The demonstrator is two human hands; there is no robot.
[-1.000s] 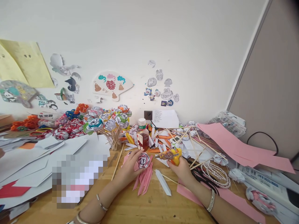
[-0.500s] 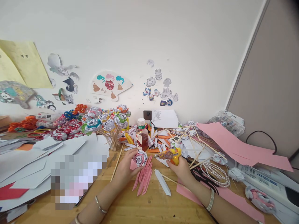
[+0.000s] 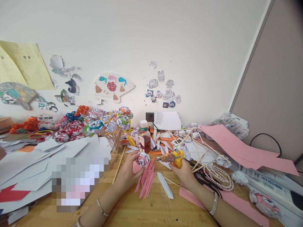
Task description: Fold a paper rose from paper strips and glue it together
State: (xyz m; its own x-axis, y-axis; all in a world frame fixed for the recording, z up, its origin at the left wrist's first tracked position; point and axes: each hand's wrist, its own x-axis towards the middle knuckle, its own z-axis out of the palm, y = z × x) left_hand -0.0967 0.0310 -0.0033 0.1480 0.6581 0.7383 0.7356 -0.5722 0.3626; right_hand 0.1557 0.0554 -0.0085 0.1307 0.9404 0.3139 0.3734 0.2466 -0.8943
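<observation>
- The right hand (image 3: pixel 183 171) was closed around the handle of a yellow hot glue gun (image 3: pixel 174 157), held low over the wooden table (image 3: pixel 132 211).
- The gun's long axis ran nearly level, left to right across the view, with its nozzle pointing left toward the paper rose (image 3: pixel 142 159).
- The gun sat above and just forward of the right hand's knuckles, its tip near the rose but apart from it.
- The left hand (image 3: pixel 129 170) gripped the paper rose from below and from its left, fingers curled about it, the bloom facing up and toward the gun.
- Pink folded paper petals (image 3: pixel 146 179) lay fanned on the table just beneath the rose, between the two hands.
- A white folded paper strip (image 3: pixel 165 185) lay just beside the petals.
- A small bottle of amber liquid (image 3: pixel 144 137) stood upright behind the rose.
</observation>
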